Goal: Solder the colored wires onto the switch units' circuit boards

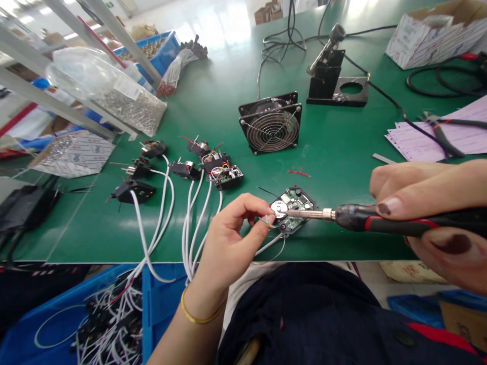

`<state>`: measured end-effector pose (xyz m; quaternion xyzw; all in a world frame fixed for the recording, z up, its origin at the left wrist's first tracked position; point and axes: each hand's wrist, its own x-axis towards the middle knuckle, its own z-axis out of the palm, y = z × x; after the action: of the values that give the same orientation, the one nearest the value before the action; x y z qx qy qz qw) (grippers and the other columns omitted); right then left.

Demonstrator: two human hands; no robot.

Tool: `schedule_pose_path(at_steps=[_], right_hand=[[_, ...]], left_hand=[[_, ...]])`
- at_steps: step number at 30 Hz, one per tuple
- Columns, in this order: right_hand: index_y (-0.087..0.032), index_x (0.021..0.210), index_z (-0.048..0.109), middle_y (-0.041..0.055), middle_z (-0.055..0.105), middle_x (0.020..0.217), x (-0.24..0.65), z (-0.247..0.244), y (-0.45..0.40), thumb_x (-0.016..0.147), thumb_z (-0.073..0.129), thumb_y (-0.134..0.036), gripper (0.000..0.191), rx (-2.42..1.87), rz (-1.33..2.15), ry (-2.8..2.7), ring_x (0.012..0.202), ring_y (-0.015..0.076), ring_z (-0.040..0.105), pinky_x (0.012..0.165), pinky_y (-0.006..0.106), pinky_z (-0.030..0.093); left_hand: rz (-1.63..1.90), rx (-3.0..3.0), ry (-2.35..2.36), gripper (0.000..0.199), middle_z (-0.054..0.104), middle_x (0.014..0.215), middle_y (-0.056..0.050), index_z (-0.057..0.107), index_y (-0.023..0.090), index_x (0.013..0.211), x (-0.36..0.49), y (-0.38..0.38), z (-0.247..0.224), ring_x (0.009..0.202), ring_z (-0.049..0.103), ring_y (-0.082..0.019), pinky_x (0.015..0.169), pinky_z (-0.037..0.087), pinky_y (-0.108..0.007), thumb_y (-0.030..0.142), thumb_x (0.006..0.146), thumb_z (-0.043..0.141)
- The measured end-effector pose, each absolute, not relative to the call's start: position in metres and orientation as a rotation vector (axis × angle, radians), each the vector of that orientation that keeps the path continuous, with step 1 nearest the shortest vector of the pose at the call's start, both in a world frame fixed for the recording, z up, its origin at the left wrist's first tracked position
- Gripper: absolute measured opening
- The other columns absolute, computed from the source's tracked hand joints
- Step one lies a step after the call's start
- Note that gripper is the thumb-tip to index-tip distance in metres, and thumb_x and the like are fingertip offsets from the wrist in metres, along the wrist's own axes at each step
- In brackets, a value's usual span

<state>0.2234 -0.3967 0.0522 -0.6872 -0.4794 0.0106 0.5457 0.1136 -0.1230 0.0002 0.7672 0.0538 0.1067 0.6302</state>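
My right hand (422, 213) is closed round the black and red handle of a soldering iron (365, 219), which points left. Its metal tip reaches a round silver part on a green circuit board (299, 205) in a black housing. From the left, my left hand (243, 228) pinches thin coloured wires at the edge of that round part. A white cable (270, 245) runs from the housing's lower side. Beyond the board lies a short red wire (299, 173) on the green table (335, 167).
A fan (271, 124) and an iron stand (337, 83) are at the back. Several black units with white cables (133, 191) lie on the left. Pliers (441, 134) rest on pink papers at the right. Blue bins (162, 309) stand below the table's front edge.
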Motion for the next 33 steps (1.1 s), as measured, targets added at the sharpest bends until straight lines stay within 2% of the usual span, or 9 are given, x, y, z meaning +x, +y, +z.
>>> schedule_pose_path(at_steps=[6, 15, 23, 28, 30, 33], right_hand=[[-0.028, 0.108, 0.077, 0.0030, 0.070, 0.076, 0.221, 0.029, -0.389, 0.115, 0.064, -0.045, 0.022, -1.552, -0.117, -1.042, 0.056, 0.0161, 0.060, 0.051, 0.036, 0.045], [-0.028, 0.114, 0.074, 0.0053, 0.074, 0.085, 0.225, 0.047, -0.397, 0.113, 0.065, -0.029, 0.009, -1.684, 0.021, -1.185, 0.067, 0.0182, 0.069, 0.058, 0.036, 0.058], [-0.028, 0.113, 0.078, 0.0028, 0.077, 0.084, 0.224, 0.045, -0.396, 0.102, 0.074, -0.020, 0.013, -1.617, 0.062, -1.151, 0.063, 0.0184, 0.070, 0.055, 0.036, 0.055], [-0.029, 0.110, 0.077, -0.0028, 0.069, 0.072, 0.229, 0.047, -0.398, 0.102, 0.079, -0.026, 0.009, -1.622, 0.050, -1.101, 0.054, 0.0155, 0.061, 0.050, 0.035, 0.047], [-0.030, 0.112, 0.076, -0.0055, 0.062, 0.064, 0.234, 0.049, -0.402, 0.106, 0.078, -0.034, 0.008, -1.625, 0.051, -1.145, 0.049, 0.0129, 0.053, 0.047, 0.034, 0.041], [-0.033, 0.112, 0.077, -0.0046, 0.059, 0.062, 0.239, 0.050, -0.407, 0.111, 0.073, -0.048, 0.016, -1.616, -0.005, -1.092, 0.047, 0.0134, 0.049, 0.045, 0.036, 0.038]], left_hand=[[0.251, 1.733, 0.111, 0.007, 0.077, 0.091, -0.002, 0.079, 0.025, 0.092, 0.114, -0.123, -0.002, 0.084, 0.067, -0.019, 0.076, 0.050, -0.032, 0.020, 0.096, 0.081], [0.247, 1.707, 0.118, 0.009, 0.076, 0.091, -0.001, 0.078, 0.025, 0.091, 0.113, -0.125, -0.002, 0.086, 0.066, -0.019, 0.078, 0.049, -0.032, 0.018, 0.097, 0.081], [0.262, 1.705, 0.079, 0.009, 0.076, 0.091, -0.001, 0.078, 0.024, 0.092, 0.115, -0.123, -0.005, 0.085, 0.065, -0.017, 0.076, 0.048, -0.030, 0.017, 0.097, 0.081], [0.274, 1.712, 0.061, 0.009, 0.075, 0.090, -0.001, 0.078, 0.024, 0.093, 0.116, -0.123, -0.006, 0.083, 0.065, -0.017, 0.075, 0.048, -0.030, 0.017, 0.097, 0.081], [0.269, 1.713, 0.066, 0.009, 0.075, 0.090, -0.001, 0.078, 0.024, 0.093, 0.116, -0.123, -0.006, 0.083, 0.065, -0.017, 0.075, 0.048, -0.030, 0.017, 0.097, 0.081], [0.267, 1.718, 0.068, 0.009, 0.075, 0.089, -0.001, 0.078, 0.023, 0.092, 0.116, -0.123, -0.006, 0.083, 0.065, -0.018, 0.076, 0.049, -0.031, 0.017, 0.097, 0.081]])
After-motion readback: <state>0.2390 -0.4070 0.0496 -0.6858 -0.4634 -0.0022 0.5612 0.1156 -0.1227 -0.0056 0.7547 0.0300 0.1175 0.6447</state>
